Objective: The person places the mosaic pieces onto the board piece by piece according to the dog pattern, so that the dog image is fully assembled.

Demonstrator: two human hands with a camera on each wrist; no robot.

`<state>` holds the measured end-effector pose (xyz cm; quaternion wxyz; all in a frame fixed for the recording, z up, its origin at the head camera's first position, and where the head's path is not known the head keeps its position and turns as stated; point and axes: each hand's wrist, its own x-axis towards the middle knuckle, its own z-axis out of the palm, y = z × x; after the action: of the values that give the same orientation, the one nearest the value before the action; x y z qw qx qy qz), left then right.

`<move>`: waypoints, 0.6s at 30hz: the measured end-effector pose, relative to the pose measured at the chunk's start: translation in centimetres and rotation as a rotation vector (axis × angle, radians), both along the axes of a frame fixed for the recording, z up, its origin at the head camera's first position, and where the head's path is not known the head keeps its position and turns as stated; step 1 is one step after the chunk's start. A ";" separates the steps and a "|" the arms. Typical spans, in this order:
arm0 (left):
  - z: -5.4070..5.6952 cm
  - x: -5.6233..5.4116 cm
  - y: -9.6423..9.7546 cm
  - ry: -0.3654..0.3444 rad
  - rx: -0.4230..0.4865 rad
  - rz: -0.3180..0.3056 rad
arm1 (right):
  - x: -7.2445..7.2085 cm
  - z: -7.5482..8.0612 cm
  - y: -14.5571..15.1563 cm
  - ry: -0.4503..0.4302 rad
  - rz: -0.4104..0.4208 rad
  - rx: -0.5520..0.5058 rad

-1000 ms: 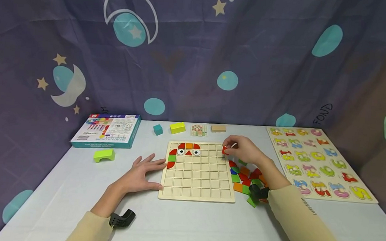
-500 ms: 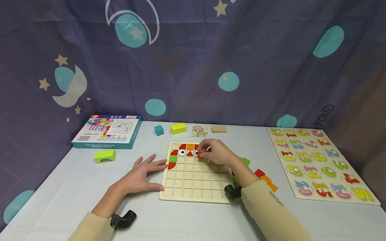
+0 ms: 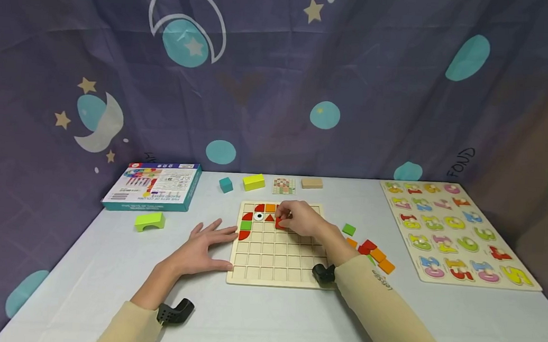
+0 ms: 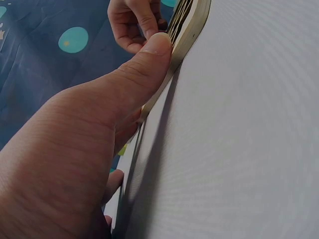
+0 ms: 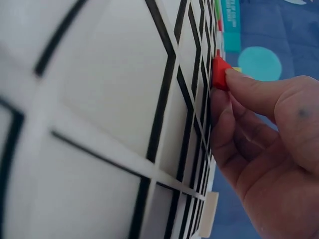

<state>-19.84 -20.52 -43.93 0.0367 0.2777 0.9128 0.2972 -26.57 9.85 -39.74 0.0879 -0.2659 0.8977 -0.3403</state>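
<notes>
A wooden grid board [image 3: 266,260] lies in the middle of the white table. Along its upper left sit red, orange and green tiles and a white eye tile [image 3: 258,216]. My right hand [image 3: 303,219] pinches a red tile [image 5: 221,74] between thumb and fingers, right at the grid beside a red triangle tile [image 3: 269,218]. That hand hides part of the board's upper rows. My left hand [image 3: 205,247] is spread flat at the board's left edge, its thumb [image 4: 158,46] touching the side in the left wrist view.
Loose coloured tiles [image 3: 379,254] lie right of the board, partly behind my right arm. A number puzzle [image 3: 440,246] stands farther right. Behind the board are a pattern card [image 3: 284,186] and several blocks; a box [image 3: 153,186] and a green arch block [image 3: 149,221] lie left.
My right hand has carried the red tile leftward from the board's right edge to the grid near the eye tile, uncovering some loose tiles. My left hand has stayed in place.
</notes>
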 end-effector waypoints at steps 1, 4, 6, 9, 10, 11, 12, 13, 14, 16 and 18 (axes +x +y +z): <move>0.0 0.0 0.0 0.000 -0.001 0.000 | 0.0 0.0 0.0 0.000 0.004 0.004; 0.0 0.0 -0.1 -0.005 -0.007 0.001 | 0.0 0.0 -0.1 0.000 0.011 0.022; 0.0 0.0 0.0 -0.006 -0.010 0.002 | 0.1 0.1 -0.1 0.003 0.010 0.045; 0.1 0.0 0.0 -0.012 -0.014 0.011 | 0.1 0.1 -0.1 0.008 0.019 0.071; 0.1 0.0 0.0 -0.015 -0.014 0.012 | 0.2 0.1 -0.1 0.004 0.017 0.075; 0.1 0.0 0.0 -0.016 -0.014 0.013 | 0.2 0.1 -0.1 0.002 0.016 0.077; 0.1 0.0 0.0 -0.017 -0.014 0.013 | 0.2 0.1 -0.1 0.003 0.017 0.080; 0.1 0.0 0.0 -0.022 -0.014 0.015 | 0.3 0.0 -0.2 0.005 0.019 0.081; 0.1 0.0 0.0 -0.022 -0.014 0.014 | 0.3 0.0 -0.2 0.007 0.017 0.083; 0.1 0.0 0.0 -0.022 -0.011 0.012 | 0.4 0.0 -0.2 0.013 0.013 0.090; 0.1 0.0 0.0 -0.022 -0.011 0.011 | 0.4 0.0 -0.2 0.022 0.013 0.101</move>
<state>-19.84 -20.49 -43.85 0.0463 0.2691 0.9155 0.2954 -26.15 9.69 -39.75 0.0934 -0.2705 0.9130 -0.2908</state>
